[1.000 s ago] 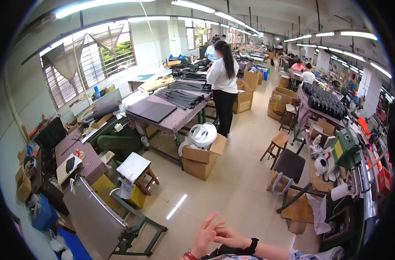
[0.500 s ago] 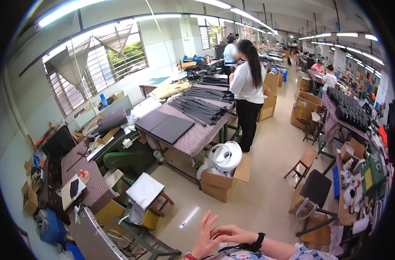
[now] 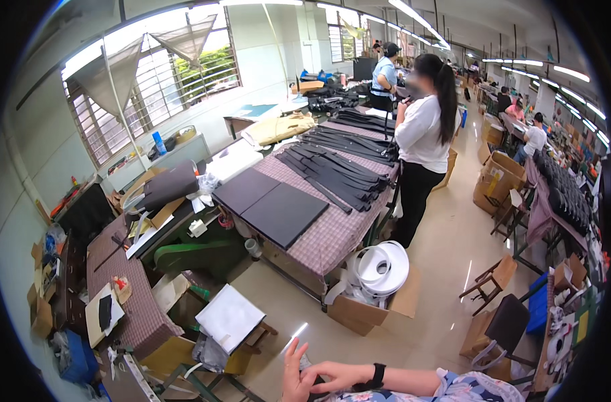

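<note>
Straps [image 3: 340,173] lie fanned on tabletop [image 3: 337,233] at twelve o'clock, probably to stay separate, while I see left grip [image 3: 293,382] loosely spread, touching right grip [image 3: 339,376], whose closure I cannot tell.

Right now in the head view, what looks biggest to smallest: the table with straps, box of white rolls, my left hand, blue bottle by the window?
Table
Box
Left hand, near the camera
Blue bottle

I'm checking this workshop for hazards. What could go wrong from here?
White rolls rise above the rim of the open carton; a knock might spill them. Black strips lie near the edge of the table and could slide off. The wooden stool could trip this person, whose left hand and right hand, held together, might react late.
</note>
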A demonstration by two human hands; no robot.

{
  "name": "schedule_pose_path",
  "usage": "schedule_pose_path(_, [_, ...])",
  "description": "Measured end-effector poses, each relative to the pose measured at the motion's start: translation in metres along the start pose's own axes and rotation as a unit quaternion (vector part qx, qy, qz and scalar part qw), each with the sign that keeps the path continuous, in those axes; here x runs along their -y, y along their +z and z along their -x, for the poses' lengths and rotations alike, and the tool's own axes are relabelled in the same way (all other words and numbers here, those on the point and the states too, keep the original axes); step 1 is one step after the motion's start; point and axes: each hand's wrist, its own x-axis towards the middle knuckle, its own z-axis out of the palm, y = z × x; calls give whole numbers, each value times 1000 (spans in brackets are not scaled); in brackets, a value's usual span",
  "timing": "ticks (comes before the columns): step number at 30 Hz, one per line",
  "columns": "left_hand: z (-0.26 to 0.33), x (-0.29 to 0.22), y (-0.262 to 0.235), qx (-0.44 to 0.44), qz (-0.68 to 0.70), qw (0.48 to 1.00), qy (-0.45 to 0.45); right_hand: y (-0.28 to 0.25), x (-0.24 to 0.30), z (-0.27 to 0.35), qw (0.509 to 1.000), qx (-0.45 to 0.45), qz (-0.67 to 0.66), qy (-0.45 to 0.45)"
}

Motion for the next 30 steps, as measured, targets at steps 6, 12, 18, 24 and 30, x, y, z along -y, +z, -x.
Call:
schedule_pose_path(6, [-139, 1, -77, 6, -73, 995, 68, -85, 31, -91, 995, -74, 30, -62])
schedule_pose_path(12, [-236, 41, -105, 96, -70, 989, 91, -167, 25, -157, 993, -68, 94, -30])
schedule_pose_path(18, [-289, 92, -96, 182, -108, 975, 63, -224, -13, -158, 954, -200, 184, 125])
schedule_pose_path(24, [-396, 101, -131, 155, -185, 965, 102, -310, -42, -181, 907, -315, 230, 160])
schedule_pose_path(30, [-472, 103, -163, 41, -226, 970, 82, -386, -35, -248, 917, -289, 229, 152])
